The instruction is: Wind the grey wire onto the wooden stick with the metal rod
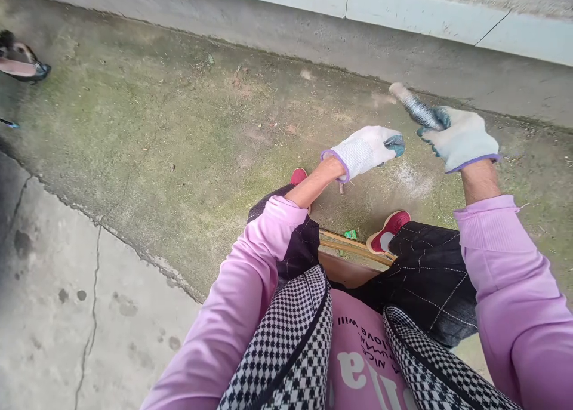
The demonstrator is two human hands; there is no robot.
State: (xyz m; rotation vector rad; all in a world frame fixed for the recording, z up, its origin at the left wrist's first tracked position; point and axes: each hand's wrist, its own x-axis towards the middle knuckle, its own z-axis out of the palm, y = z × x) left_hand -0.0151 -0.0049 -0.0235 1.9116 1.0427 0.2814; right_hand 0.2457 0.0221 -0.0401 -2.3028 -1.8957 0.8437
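My right hand [461, 138], in a white glove with teal fingertips, is raised and closed round the wrapped grey handle of a tool [414, 105]. The handle sticks up to the left and the tool's head is hidden. My left hand [364, 150], gloved the same way, hangs low over the ground with its fingers curled together. What it holds is hidden. A small pale stub [341, 187] shows just below its wrist. A whitish scuffed patch [412, 180] marks the ground between my hands.
I sit on a low wooden stool [349, 249], with red shoes [388, 231] on mossy concrete [179, 135]. A crack [96, 231] divides it from a paler slab at left. A concrete kerb [403, 16] runs along the top. Another person's sandalled foot [20, 64] is at far left.
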